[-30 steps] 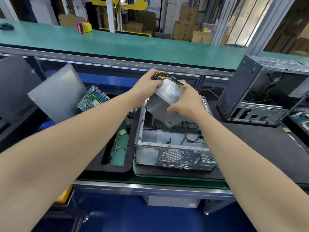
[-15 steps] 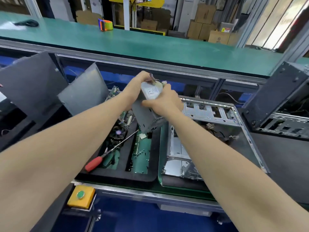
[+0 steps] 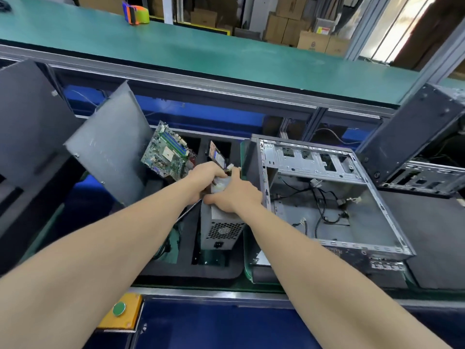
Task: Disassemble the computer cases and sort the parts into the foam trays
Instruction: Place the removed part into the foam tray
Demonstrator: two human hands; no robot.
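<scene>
A long green conveyor belt (image 3: 226,51) runs across the view from 9 o'clock to 2 o'clock. Below it, at 9 o'clock, two grey case side panels lean upright: a large dark one (image 3: 30,117) and a lighter one (image 3: 110,142) just beside it.

At 3 o'clock an open computer case (image 3: 364,222) lies on its side, its stripped interior facing up with loose black cables inside. A second case (image 3: 407,142) stands tilted at 2 o'clock, behind the first.

A black foam tray (image 3: 201,273) sits at the centre, touching the open case's left edge. The power supply (image 3: 221,231), a grey metal box, stands in the tray's right-hand slot. Its long axis runs from 6 o'clock up toward 12 o'clock, tipped steeply. The end with the fan grille and mains socket points down and toward the viewer. The cable end points up and away. Whether its lower end touches the slot floor cannot be told.

A green motherboard (image 3: 166,152) leans in the tray at 11 o'clock of the power supply.

Two bare arms reach in from the bottom corners. The left hand (image 3: 205,176) has its fingers curled round the power supply's upper end. The right hand (image 3: 236,195) clamps curled fingers over the top face, touching the left.

An orange and green tape roll (image 3: 136,12) sits on the belt at 11 o'clock. A yellow box with a green button (image 3: 120,311) is at 7 o'clock.
</scene>
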